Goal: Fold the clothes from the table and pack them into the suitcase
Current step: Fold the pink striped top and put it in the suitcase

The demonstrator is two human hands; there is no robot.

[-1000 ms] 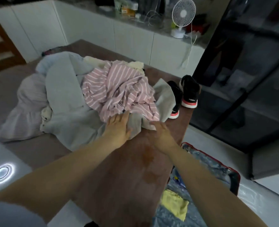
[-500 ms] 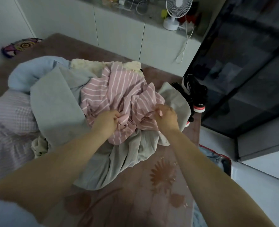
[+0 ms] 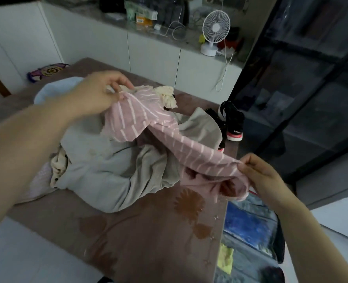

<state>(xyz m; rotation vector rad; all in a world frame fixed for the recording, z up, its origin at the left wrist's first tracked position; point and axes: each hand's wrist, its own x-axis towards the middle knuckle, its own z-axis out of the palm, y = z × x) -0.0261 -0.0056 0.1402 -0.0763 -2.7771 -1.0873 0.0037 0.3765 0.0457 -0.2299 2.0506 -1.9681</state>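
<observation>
A pink garment with white stripes (image 3: 169, 137) is stretched in the air above the clothes pile. My left hand (image 3: 99, 92) pinches its far upper edge. My right hand (image 3: 259, 172) pinches its near lower edge, over the table's right side. Below it lies a heap of clothes: a grey garment (image 3: 107, 166), a cream piece (image 3: 167, 97), a light blue one (image 3: 52, 90) and a pale lilac one (image 3: 40, 180). The open suitcase (image 3: 250, 225) lies on the floor to the right of the table, with something yellow (image 3: 226, 260) inside.
The table (image 3: 148, 231) carries a brown cloth with a flower pattern. A pair of black sneakers (image 3: 232, 121) stands at its far right edge. A white fan (image 3: 214, 33) and clutter sit on the counter behind. A dark glass cabinet (image 3: 312, 78) stands at right.
Both hands gripped the striped garment in the pile, then lifted it and pulled it apart, the left hand going up and left, the right hand coming nearer and right.
</observation>
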